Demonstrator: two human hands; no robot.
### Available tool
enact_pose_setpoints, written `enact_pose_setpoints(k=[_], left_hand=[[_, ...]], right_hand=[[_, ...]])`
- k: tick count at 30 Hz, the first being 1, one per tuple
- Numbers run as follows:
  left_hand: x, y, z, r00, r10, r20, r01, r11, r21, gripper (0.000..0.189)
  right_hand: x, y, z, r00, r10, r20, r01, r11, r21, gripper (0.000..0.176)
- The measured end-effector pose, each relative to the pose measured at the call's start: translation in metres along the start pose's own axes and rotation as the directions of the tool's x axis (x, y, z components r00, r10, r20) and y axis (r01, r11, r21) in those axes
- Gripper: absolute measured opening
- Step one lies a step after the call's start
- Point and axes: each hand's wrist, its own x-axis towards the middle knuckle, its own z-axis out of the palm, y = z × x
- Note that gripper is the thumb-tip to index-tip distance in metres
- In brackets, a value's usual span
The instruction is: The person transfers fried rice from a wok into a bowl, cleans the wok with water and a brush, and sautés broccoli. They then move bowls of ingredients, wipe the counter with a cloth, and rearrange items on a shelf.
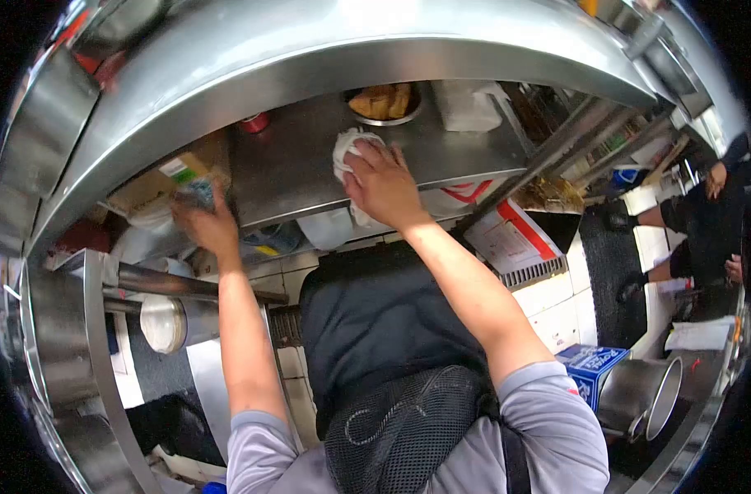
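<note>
Under the upper steel counter runs a lower metal shelf (293,169). My right hand (381,183) presses a crumpled white cloth (355,152) on this shelf, its fingers over the cloth. Just behind the cloth stands a round metal bowl (389,122) with brown and yellow food in it. At the shelf's left side, my left hand (207,216) is beside a cardboard box (157,183) and a clear plastic-wrapped item (201,191). The left fingers are partly blurred, and whether they hold the item cannot be made out.
A red can (255,123) and a white bag (466,111) are on the shelf. Below it are a white tub (326,229) and a red-and-white box (511,239). At the right lie a blue box (591,366) and a steel pot (639,398); another person (697,222) is beyond.
</note>
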Motion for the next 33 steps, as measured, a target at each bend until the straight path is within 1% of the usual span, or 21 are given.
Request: enact_pose_setpoints(k=[3,4,6,8,10,11,12,13,14,16,17,19,20,22,23,25,27,29,30,32,33], left_hand=[[-0.002,-0.001,-0.004,0.999,-0.011,0.048,0.015,0.998,-0.067,0.093],[-0.008,0.004,-0.005,0.998,-0.050,-0.040,0.047,0.997,-0.062,0.091],[-0.025,0.021,-0.016,0.994,-0.053,-0.095,0.040,0.990,-0.138,0.089],[-0.039,0.049,-0.020,0.987,-0.059,-0.148,0.028,0.978,-0.207,0.088],[-0.061,0.088,-0.023,0.994,-0.080,0.071,0.107,0.795,-0.598,0.051],[-0.066,0.116,-0.027,0.961,-0.079,0.265,0.248,0.671,-0.698,0.036],[-0.068,0.131,-0.014,0.937,0.027,0.347,0.264,0.596,-0.758,0.029],[-0.065,0.159,-0.014,0.902,0.029,0.430,0.356,0.515,-0.780,0.030],[-0.062,0.172,0.002,0.860,0.055,0.508,0.437,0.434,-0.788,0.035],[-0.044,0.217,0.010,0.674,-0.033,0.738,0.732,0.169,-0.660,0.039],[-0.034,0.228,0.024,0.681,-0.036,0.732,0.726,0.170,-0.667,0.039],[-0.021,0.238,0.054,0.318,0.014,0.948,0.948,-0.022,-0.317,0.041],[-0.018,0.237,0.061,0.327,0.011,0.945,0.945,-0.022,-0.326,0.041],[-0.011,0.235,0.075,0.306,0.087,0.948,0.952,-0.027,-0.305,0.042],[-0.012,0.228,0.076,0.310,0.092,0.946,0.951,-0.020,-0.310,0.042],[-0.026,0.198,0.062,0.471,0.169,0.866,0.879,-0.011,-0.477,0.043],[-0.025,0.178,0.027,0.532,0.082,0.843,0.845,-0.106,-0.524,0.038],[-0.022,0.161,0.004,0.543,-0.108,0.833,0.833,-0.059,-0.551,0.028],[-0.022,0.151,-0.001,0.541,-0.116,0.833,0.834,-0.049,-0.549,0.028],[-0.018,0.132,-0.007,0.666,-0.171,0.726,0.744,0.079,-0.663,0.028],[-0.016,0.122,-0.008,0.670,-0.179,0.721,0.741,0.088,-0.666,0.028]], right_hand=[[-0.028,0.033,-0.025,0.997,0.066,-0.050,-0.073,0.987,-0.145,0.035],[-0.037,0.046,-0.033,0.996,0.074,-0.058,-0.082,0.985,-0.154,0.035],[-0.056,0.072,-0.050,0.975,0.174,-0.136,-0.204,0.945,-0.255,0.032],[-0.068,0.100,-0.068,0.964,0.200,-0.172,-0.246,0.919,-0.307,0.030],[-0.079,0.115,-0.080,0.956,0.217,-0.196,-0.276,0.893,-0.356,0.029],[-0.082,0.120,-0.084,0.954,0.223,-0.201,-0.284,0.889,-0.360,0.030],[-0.081,0.124,-0.088,0.952,0.225,-0.206,-0.288,0.886,-0.364,0.030],[-0.081,0.125,-0.089,0.955,0.213,-0.207,-0.277,0.889,-0.364,0.030],[-0.081,0.126,-0.088,0.958,0.206,-0.200,-0.268,0.891,-0.367,0.031],[-0.081,0.124,-0.089,0.960,0.219,-0.172,-0.268,0.894,-0.358,0.031],[-0.080,0.124,-0.088,0.961,0.211,-0.176,-0.262,0.898,-0.354,0.031],[-0.080,0.123,-0.087,0.957,0.245,-0.158,-0.287,0.885,-0.366,0.032],[-0.078,0.121,-0.087,0.958,0.238,-0.162,-0.282,0.888,-0.362,0.032],[-0.077,0.117,-0.087,0.959,0.280,-0.042,-0.271,0.867,-0.419,0.035],[-0.076,0.112,-0.083,0.958,0.282,-0.050,-0.277,0.866,-0.416,0.035],[-0.067,0.095,-0.067,0.963,0.269,0.026,-0.240,0.897,-0.370,0.038],[-0.051,0.078,-0.054,0.976,0.216,0.033,-0.194,0.926,-0.323,0.040],[-0.031,0.066,-0.039,0.978,0.201,0.055,-0.181,0.951,-0.251,0.041],[-0.019,0.064,-0.028,0.979,0.200,0.028,-0.183,0.938,-0.294,0.041],[0.006,0.068,-0.002,0.968,0.249,-0.008,-0.239,0.920,-0.312,0.043],[0.017,0.077,0.009,0.970,0.245,-0.006,-0.235,0.924,-0.300,0.043]])
